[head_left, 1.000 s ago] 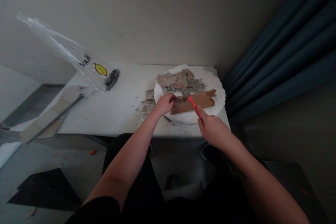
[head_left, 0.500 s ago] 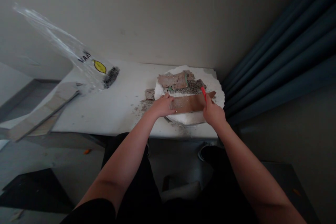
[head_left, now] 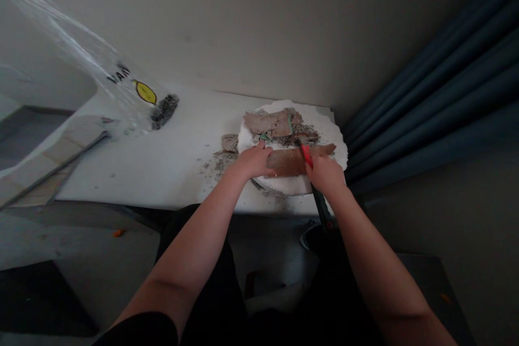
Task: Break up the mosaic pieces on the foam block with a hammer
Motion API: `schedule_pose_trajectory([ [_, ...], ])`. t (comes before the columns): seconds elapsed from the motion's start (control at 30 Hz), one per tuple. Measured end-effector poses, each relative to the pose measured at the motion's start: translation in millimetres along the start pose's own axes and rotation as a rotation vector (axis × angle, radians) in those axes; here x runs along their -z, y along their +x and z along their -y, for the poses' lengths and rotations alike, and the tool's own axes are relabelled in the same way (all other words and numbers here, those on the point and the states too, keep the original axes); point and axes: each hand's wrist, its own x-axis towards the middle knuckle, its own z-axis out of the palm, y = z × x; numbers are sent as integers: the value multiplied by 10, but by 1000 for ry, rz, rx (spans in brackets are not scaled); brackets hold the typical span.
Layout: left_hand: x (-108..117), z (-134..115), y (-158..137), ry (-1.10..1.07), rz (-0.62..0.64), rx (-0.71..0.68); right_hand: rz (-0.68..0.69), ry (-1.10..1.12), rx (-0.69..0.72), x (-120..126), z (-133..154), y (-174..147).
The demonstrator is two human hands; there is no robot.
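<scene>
My left hand [head_left: 255, 161] grips the left end of a brown flat strip [head_left: 287, 162], which looks like a piece of tile, with the thumb along its near edge. The strip rests on a rough-edged white slab [head_left: 334, 159]. Over the strip's right part, my right hand [head_left: 325, 172] is closed round a hammer [head_left: 321, 208] with a red neck and a dark handle; its small head points away from me, near the strip's far edge. Just beyond lie cracked brown pieces [head_left: 267, 122] with grey rubble and green bits.
Crumbs and a loose grey-brown chunk [head_left: 230, 142] lie left of the slab on the white table [head_left: 162, 167]. A clear plastic bag [head_left: 121, 84] with a yellow print stands at the left, near long flat boards [head_left: 52, 165]. A blue curtain [head_left: 438, 86] hangs at the right.
My right hand has shifted slightly left and turned the hammer, so its head is nearer me and its dark handle now shows below the hand. My left hand still grips the strip.
</scene>
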Motion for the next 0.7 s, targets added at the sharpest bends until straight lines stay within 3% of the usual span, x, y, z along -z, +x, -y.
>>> schedule_pose_trajectory([
  [0.2,-16,17,23,-7,0,-8,-2,233,344,-112,135,273],
  [0.3,13,34,30,-16,33,-14,30,283,447,-230,147,368],
  [0.43,45,53,68,-42,51,-27,70,301,509,-311,127,427],
  [0.7,36,45,129,-23,75,-27,149,309,485,-390,129,510],
])
